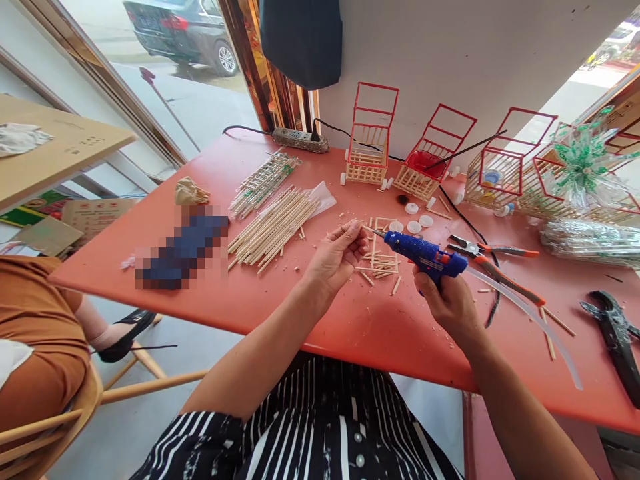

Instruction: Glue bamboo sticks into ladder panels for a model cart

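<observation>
My right hand [450,307] is wrapped around the handle of a blue hot glue gun [417,252], with a clear glue stick [530,313] trailing from its back. The nozzle points left, close to my left hand [343,253]. Between thumb and finger, my left hand pinches a short wooden stick [367,228]; the nozzle is at or very near its end, and I cannot tell whether they touch. Beneath the nozzle, a small frame of sticks [375,250] lies on the red table [330,327]. Several short cut sticks [383,270] are scattered by it.
Long wooden sticks [273,227] lie in a pile left of my hands, beside wrapped ones [265,183]. Small stick carts [367,157] stand at the back. Pliers [495,267] and a black cutter [615,347] are on the right. A power strip [300,140] sits behind. A person [40,333] sits at left.
</observation>
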Motion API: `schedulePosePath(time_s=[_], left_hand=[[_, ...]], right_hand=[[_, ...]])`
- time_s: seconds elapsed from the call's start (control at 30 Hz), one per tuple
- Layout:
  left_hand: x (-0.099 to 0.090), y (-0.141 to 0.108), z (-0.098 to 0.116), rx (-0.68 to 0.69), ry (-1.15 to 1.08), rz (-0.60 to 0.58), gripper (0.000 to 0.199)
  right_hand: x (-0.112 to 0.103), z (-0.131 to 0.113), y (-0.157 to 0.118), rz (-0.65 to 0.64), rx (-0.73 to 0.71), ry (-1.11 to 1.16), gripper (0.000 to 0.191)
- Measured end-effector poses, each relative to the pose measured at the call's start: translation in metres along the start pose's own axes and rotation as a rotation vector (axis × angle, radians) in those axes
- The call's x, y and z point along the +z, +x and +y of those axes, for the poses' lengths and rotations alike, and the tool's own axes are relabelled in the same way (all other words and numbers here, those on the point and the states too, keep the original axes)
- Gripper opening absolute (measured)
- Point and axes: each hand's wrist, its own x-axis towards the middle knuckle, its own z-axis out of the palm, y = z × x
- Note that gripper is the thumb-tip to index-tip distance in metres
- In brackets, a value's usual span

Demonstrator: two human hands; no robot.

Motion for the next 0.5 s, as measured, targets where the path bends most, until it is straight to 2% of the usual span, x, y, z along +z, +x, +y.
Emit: schedulePosePath(time_s=[0.3,0.5], left_hand=[[-0.003,-0.001,0.000,0.087,0.154,-0.030,0.021],[-0.001,-0.001,0.001,0.084,0.173,0.009,0.022]], right_hand=[[0.004,0.004,-0.001,0.021,-0.004,0.035,0.044],[0.002,0.011,-0.002,0.052,-0.003,0.089,0.046]])
